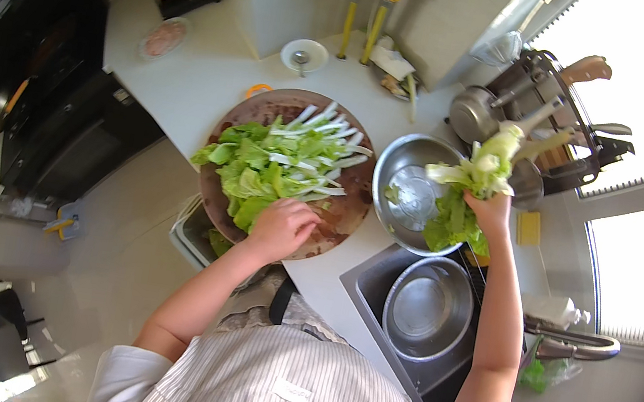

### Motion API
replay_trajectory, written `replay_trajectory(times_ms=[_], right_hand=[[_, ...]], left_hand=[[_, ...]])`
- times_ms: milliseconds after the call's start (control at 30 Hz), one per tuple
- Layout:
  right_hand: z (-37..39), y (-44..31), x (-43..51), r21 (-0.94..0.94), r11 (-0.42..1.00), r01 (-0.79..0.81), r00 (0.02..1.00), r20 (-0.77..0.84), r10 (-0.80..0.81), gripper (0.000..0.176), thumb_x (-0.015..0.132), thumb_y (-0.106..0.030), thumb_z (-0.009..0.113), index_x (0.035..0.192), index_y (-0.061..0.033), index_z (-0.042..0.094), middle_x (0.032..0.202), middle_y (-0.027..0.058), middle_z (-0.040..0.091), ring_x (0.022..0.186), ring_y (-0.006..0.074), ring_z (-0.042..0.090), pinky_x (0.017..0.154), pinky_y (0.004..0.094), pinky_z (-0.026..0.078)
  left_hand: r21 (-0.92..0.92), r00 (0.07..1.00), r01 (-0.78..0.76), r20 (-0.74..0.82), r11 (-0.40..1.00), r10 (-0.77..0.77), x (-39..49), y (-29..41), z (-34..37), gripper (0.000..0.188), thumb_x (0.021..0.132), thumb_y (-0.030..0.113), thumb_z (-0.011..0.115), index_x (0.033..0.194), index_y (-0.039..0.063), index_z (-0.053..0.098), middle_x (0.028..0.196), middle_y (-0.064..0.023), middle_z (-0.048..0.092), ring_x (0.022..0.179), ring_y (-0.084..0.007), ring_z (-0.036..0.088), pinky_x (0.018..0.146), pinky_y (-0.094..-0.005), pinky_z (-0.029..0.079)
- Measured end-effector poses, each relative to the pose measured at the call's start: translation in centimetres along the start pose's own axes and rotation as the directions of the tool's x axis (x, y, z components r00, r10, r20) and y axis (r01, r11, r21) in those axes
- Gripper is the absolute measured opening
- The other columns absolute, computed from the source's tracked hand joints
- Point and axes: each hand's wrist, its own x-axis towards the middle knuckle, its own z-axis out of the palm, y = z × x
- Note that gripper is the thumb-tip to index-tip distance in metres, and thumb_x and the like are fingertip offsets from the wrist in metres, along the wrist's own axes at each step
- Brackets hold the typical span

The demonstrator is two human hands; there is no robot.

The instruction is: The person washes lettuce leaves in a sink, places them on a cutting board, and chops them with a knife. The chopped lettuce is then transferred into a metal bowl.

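Observation:
Leafy greens with white stalks (pixel 298 153) lie in a heap on a round cutting board (pixel 346 205). Over the near part of the board is my left hand (pixel 282 229), its fingers curled beside the lowest leaves; whether it holds anything I cannot tell. My right hand (pixel 489 212) grips a bunch of leafy greens (pixel 486 164), stalk ends up, leaves hanging over the right rim of a steel bowl (pixel 384 189). A few leaf scraps lie inside that bowl.
A second steel bowl (pixel 428 309) sits in the dark sink (pixel 370 278), near a curved faucet (pixel 576 348). Knives and pans fill a rack (pixel 584 141) by the window. Behind the board are a small white bowl (pixel 290 57) with a spoon and a plate of meat (pixel 164 38).

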Motion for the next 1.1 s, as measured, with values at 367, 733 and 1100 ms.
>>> replay_trajectory(times_ms=[367, 733, 1100], right_hand=[[-0.6, -7.9, 2.0, 0.25, 0.968, -0.017, 0.983, -0.171, 0.062, 0.043, 0.074, -0.003, 0.074, 0.113, 0.001, 0.057, 0.103, 0.0069, 0.064, 0.091, 0.0159, 0.061, 0.081, 0.0291, 0.049], [7.9, -20.6, 4.5, 0.894, 0.439, 0.083, 0.996, -0.091, -0.003, 0.038, 0.08, 0.004, 0.066, 0.115, 0.0031, 0.052, 0.106, 0.0107, 0.062, 0.092, 0.0207, 0.063, 0.08, 0.0327, 0.053], [24.7, -20.4, 2.8, 0.984, 0.048, -0.174, 0.923, 0.146, 0.355, 0.055, 0.083, -0.007, 0.067, 0.131, -0.0046, 0.041, 0.122, 0.0098, 0.054, 0.113, 0.0243, 0.053, 0.093, 0.0389, 0.047]], left_hand=[[-0.204, 0.986, 0.164, 0.064, 0.965, -0.154, -1.6, 0.1, -1.5, 0.023, 0.08, 0.009, 0.067, 0.103, 0.004, 0.063, 0.1, -0.0096, 0.063, 0.093, -0.0257, 0.06, 0.086, -0.0346, 0.047], [-0.595, 0.947, 0.017, -0.248, 0.804, -0.203, 3.5, 1.0, -9.3, 0.07, 0.079, 0.02, 0.075, 0.137, 0.008, 0.038, 0.136, -0.0069, 0.044, 0.128, -0.0235, 0.042, 0.103, -0.0417, 0.037], [0.031, 0.993, -0.04, -0.108, 0.999, 0.044, 9.4, -0.4, -15.1, 0.102, 0.064, 0.054, 0.079, 0.147, 0.023, 0.027, 0.152, -0.0134, 0.019, 0.14, -0.0326, 0.022, 0.113, -0.0496, 0.022]])
